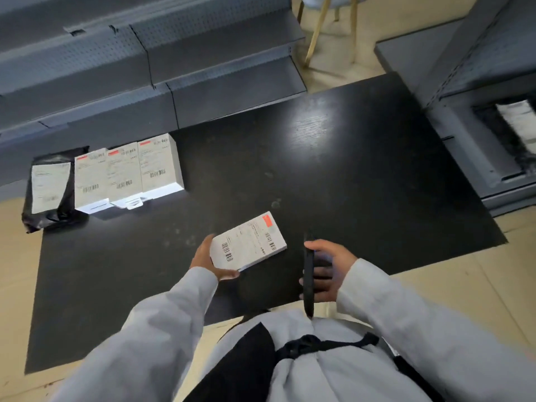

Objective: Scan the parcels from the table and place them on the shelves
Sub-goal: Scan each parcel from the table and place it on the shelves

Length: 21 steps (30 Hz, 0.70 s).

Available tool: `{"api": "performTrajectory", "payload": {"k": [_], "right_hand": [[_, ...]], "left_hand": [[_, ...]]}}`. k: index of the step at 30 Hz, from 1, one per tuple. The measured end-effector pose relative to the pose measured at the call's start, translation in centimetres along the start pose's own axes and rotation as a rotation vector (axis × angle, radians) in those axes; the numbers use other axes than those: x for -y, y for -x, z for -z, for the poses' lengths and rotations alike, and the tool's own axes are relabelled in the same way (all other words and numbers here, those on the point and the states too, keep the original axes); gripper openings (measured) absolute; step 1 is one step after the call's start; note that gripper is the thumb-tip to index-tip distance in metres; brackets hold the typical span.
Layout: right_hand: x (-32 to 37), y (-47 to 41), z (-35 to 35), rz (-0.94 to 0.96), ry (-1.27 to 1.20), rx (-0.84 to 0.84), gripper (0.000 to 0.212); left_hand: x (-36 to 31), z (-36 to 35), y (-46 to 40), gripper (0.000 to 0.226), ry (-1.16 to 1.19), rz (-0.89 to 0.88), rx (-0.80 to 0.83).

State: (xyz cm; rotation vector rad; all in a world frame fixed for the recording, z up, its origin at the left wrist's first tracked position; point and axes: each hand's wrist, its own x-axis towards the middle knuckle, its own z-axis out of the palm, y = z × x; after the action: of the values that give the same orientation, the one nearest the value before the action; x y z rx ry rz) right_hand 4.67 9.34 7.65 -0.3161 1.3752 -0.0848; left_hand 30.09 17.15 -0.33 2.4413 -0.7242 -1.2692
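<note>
Black table (362, 175) fills mid-frame; grey shelves (179, 68) run along its 11 o'clock edge. At 9 o'clock: three white labelled boxes (127, 172) side by side, touching, with a black poly-bag parcel (55, 187) just left of them overhanging the table edge. Near centre, 6 o'clock: left hand (211, 256) grips a white labelled parcel (248, 242) by its near end, label up. Right hand (324, 271) holds a dark handheld scanner (309, 281), fingers curled round it, just right of the parcel.
</note>
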Motion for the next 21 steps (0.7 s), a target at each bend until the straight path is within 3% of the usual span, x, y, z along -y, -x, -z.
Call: {"api": "performTrajectory", "payload": {"k": [2, 5, 9, 12, 15, 21], "right_hand": [[0.4, 0.4, -1.6, -0.035, 0.084, -0.007, 0.030], [0.6, 0.2, -4.5, -0.091, 0.207, -0.021, 0.027], [-0.8, -1.8, -8.1, -0.167, 0.186, -0.011, 0.041], [-2.5, -2.7, -9.8, -0.207, 0.086, 0.005, 0.065], [-3.7, -2.9, -10.3, -0.184, 0.040, -0.007, 0.064], [-4.3, -2.6, -11.7, -0.181, 0.030, 0.035, 0.057]], "left_hand": [[-0.5, 0.6, -2.0, 0.116, -0.061, -0.110, 0.043], [-2.1, 0.7, -3.6, 0.103, -0.147, -0.232, 0.105], [-3.0, 0.4, -5.6, 0.103, -0.281, -0.365, 0.166], [-2.3, 0.3, -6.8, 0.097, -0.386, -0.424, 0.197], [-2.6, 0.4, -6.7, 0.083, -0.373, -0.508, 0.167], [-3.1, 1.0, -5.6, 0.081, -0.328, -0.452, 0.198]]}}
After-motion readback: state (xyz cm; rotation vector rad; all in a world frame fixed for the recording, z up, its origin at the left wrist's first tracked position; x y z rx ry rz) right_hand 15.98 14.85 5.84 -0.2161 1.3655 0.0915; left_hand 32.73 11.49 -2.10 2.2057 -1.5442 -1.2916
